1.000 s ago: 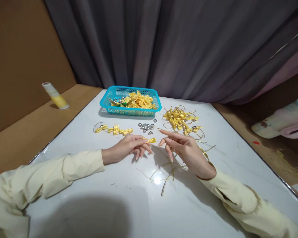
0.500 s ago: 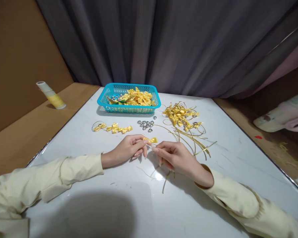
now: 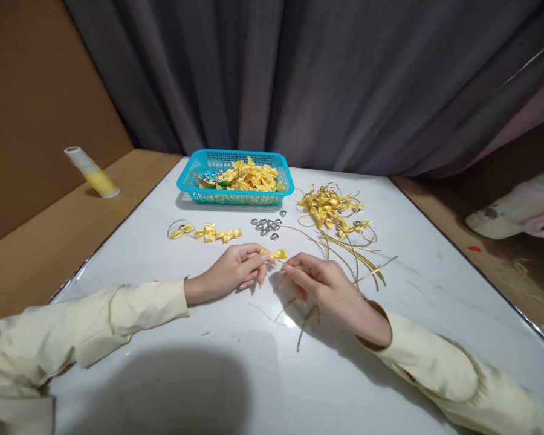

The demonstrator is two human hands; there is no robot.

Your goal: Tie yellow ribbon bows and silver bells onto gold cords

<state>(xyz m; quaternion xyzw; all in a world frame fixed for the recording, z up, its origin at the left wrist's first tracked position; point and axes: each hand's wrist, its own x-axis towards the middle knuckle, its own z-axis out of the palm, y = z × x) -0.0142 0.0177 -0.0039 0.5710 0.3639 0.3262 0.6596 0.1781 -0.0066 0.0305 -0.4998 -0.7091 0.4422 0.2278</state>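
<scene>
My left hand [image 3: 236,270] pinches a small yellow satin bow [image 3: 278,254] between thumb and forefinger. Close on the right, my right hand [image 3: 320,284] is closed in a pinch on the end of a thin gold cord that reaches toward the bow; the fingers partly hide the cord. Beyond my hands lies a cluster of silver beads [image 3: 268,226]. Several gold cords [image 3: 351,251] fan out past my right hand. Loose yellow bows [image 3: 217,233] lie in a row beyond my left hand, the leftmost with a loop of cord.
A blue plastic basket [image 3: 189,188] holding yellow bows and silver beads stands at the back. Right of it is a pile of bows on cords [image 3: 329,208]. Short cord scraps [image 3: 304,326] lie near me. A spool of yellow ribbon [image 3: 93,173] stands off the left edge.
My right hand has shifted slightly right and down, away from the bow. More of the bow's right loop shows. My left hand has barely moved.
</scene>
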